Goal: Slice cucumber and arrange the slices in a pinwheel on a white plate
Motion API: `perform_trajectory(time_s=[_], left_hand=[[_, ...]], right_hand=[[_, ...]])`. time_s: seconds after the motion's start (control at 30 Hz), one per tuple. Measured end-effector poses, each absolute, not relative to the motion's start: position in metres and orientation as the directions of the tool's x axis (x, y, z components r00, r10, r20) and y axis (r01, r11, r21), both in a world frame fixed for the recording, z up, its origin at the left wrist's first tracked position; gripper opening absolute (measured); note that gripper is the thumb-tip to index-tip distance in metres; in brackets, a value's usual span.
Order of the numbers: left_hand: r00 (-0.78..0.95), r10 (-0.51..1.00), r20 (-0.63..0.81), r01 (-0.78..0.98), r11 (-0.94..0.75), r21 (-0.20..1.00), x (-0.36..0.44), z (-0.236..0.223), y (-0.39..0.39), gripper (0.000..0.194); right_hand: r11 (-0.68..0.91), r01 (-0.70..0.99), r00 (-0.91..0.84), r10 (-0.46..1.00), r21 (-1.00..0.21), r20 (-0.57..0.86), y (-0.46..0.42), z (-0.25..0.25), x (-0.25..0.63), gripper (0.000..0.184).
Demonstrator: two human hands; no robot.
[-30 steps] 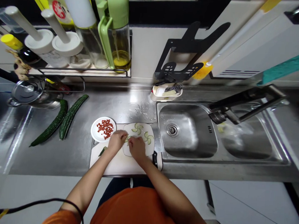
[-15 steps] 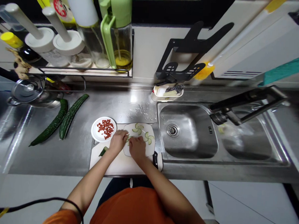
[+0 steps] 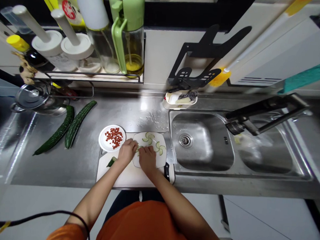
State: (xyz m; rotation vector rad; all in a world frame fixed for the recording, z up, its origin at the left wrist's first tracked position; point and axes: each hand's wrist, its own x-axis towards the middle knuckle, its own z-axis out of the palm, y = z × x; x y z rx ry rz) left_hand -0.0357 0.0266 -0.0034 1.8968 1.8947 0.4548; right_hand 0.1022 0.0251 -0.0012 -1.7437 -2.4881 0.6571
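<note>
- A stainless-steel counter (image 3: 52, 170) spans the kitchen, a person in an orange top (image 3: 149, 223) standing at its front edge.
- To the right, a double-bowl sink (image 3: 217, 157) is set into the metal.
- A pale cutting board (image 3: 130, 179) lies at the counter's edge, directly before the person.
- Two long green cucumbers (image 3: 78, 124) rest side by side on the steel, well to the left of the board.
- A white squarish plate (image 3: 161, 161) sits on the board — the stage for the work in hand.
- A knife (image 3: 167, 170) lies along the plate's right side, black handle toward the person.
- A round white dish (image 3: 102, 143) holds chopped red pieces at the board's upper left.
- The left hand (image 3: 126, 153) curls at the plate's left edge; the right hand (image 3: 147, 159) bends over it — whether either grips a slice cannot be told.
- A cucumber chunk (image 3: 111, 162) lies beside the left wrist.
- Thin cucumber slices (image 3: 161, 148) form curved, pinwheel-like clusters on the plate, one partly hidden by the fingers.
</note>
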Motion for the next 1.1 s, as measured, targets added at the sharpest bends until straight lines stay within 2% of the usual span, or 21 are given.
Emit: perform_trajectory(time_s=[0.23,0.4,0.53,0.83,1.1], left_hand=[[0.015,0.997,-0.073,0.868,0.023,0.496,-0.035,-0.004,0.026,0.016],[-0.005,0.999,-0.046,0.799,0.032,0.601,-0.038,0.002,0.023,0.016],[-0.096,0.995,0.010,0.760,0.067,0.646,-0.055,0.010,0.015,0.019],[-0.352,0.935,-0.049,0.819,0.333,0.468,-0.118,0.006,-0.010,0.021],[-0.355,0.931,-0.078,0.853,0.357,0.380,-0.121,-0.001,-0.007,0.023]], right_hand=[[0.283,0.886,-0.382,0.894,-0.367,-0.233,0.026,0.004,0.103,0.023],[0.300,0.869,-0.407,0.886,-0.393,-0.223,0.026,0.009,0.106,0.023],[0.310,0.852,-0.423,0.882,-0.422,-0.207,0.023,0.010,0.115,0.022],[0.342,0.802,-0.454,0.882,-0.489,-0.128,0.018,0.008,0.135,0.019],[0.337,0.803,-0.454,0.880,-0.491,-0.137,0.018,0.009,0.140,0.019]])
